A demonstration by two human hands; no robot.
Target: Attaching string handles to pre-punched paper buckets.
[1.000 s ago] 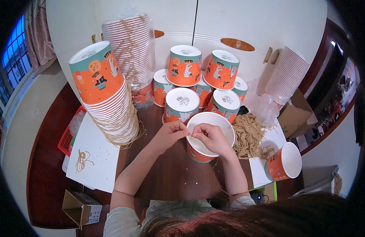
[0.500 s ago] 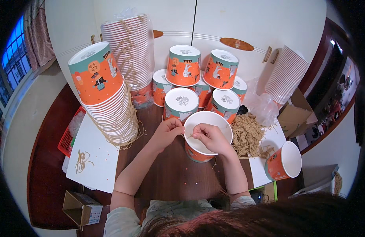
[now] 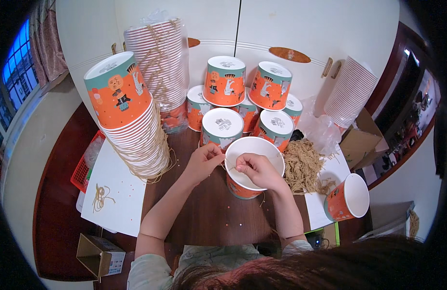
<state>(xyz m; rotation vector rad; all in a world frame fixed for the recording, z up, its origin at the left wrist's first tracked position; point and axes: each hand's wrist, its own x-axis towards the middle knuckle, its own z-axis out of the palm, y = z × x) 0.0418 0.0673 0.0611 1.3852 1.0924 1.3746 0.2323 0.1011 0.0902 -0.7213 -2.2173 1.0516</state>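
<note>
An upright paper bucket in orange and green, its white mouth facing up, stands at the middle of the brown table. At the left of its rim my left hand is closed, thumb and fingertip pinched on a thin tan cord. Over the bucket's opening my right hand is also pinched, with a bit of the cord at its fingertips. Most of the cord is hidden by the fingers. A tan heap of cords lies just right of the bucket.
Upside-down buckets are piled behind. Tall nested stacks rise at the left, with a bagged stack beyond. A single bucket lies tilted at the right. Loose cord rests on the white left board; an open carton stands right.
My left hand has shifted very slightly at the rim. The right hand stays pinched over the bucket, and everything else looks the same.
</note>
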